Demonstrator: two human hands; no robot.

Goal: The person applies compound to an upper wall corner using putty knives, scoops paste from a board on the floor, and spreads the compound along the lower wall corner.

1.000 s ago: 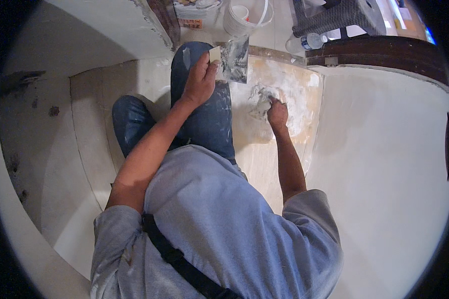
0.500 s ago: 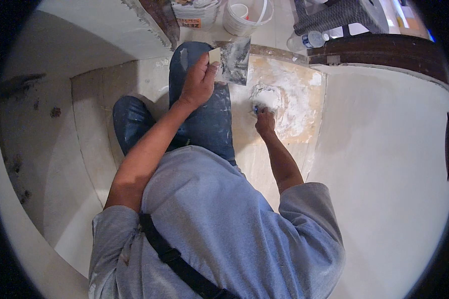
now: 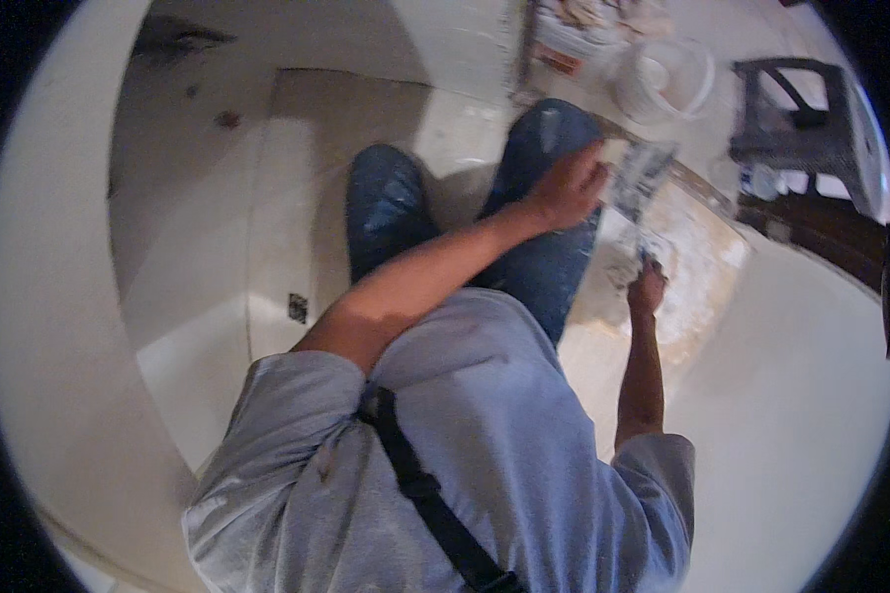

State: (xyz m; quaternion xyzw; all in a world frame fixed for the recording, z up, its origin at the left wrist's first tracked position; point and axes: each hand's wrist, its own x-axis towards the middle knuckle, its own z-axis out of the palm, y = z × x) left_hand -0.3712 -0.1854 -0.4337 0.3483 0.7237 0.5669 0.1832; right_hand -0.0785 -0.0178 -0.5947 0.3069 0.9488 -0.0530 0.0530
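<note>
My left hand (image 3: 571, 190) is closed round the pale handle of a wide putty knife, held beside my knee. Its broad blade (image 3: 643, 178) is smeared grey and white. Just below that blade, my right hand (image 3: 647, 289) grips a small blue-handled tool (image 3: 644, 255); its working end is blurred, and I cannot tell whether it touches the blade. Under my right hand lies a tan board (image 3: 734, 245) on the floor, spread with white putty (image 3: 687, 272). The mound of putty there is partly hidden by the hand and the tools.
Ahead stand a bucket of scraps (image 3: 603, 38) and a white bucket (image 3: 653, 99) with a smaller container inside. A dark grey plastic stool (image 3: 789, 148) and a clear bottle (image 3: 759, 182) are at the far right, by a dark wooden edge (image 3: 831, 229). Pale walls rise on both sides.
The view has swung left, so everything appears further right. My right hand has come from the putty mound on the board to near the wide blade, which is now tilted.
</note>
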